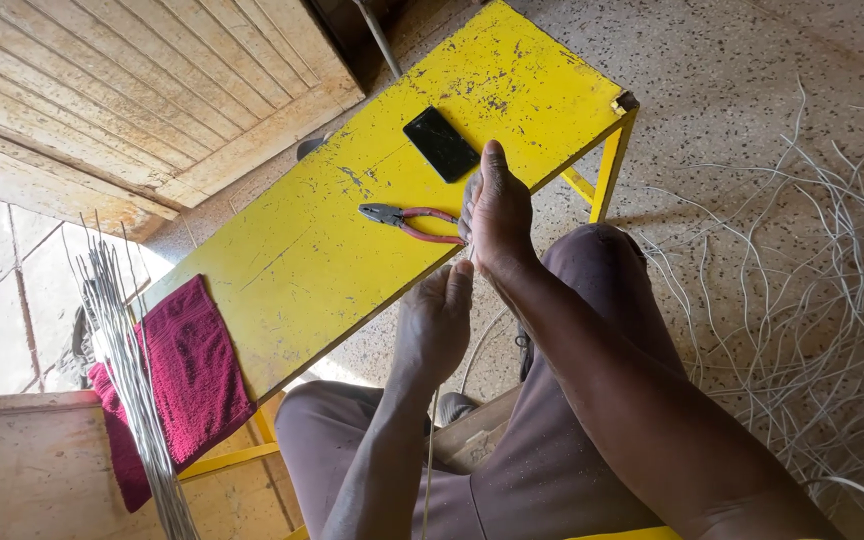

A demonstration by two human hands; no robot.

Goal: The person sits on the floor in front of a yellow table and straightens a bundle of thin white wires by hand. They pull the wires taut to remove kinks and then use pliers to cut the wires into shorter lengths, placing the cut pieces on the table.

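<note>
While the head camera looks straight down, the right hand (497, 210) lies on the near edge of the yellow table (302, 250), fingers curled close at the red handles of the pliers (407, 220); whether it grips them or a thin wire I cannot tell. The left hand (435, 325) sits just below the table edge, fingers drawn together, seemingly pinching a thin wire (429, 460) that runs down past the lap. A black phone (440, 144) lies on the table just beyond the pliers. A red cloth (187, 385) drapes the table's left end, with a bundle of straight wires (132, 370) across it. Loose wire (812, 300) sprawls over the speckled floor (752, 80) at right.
</note>
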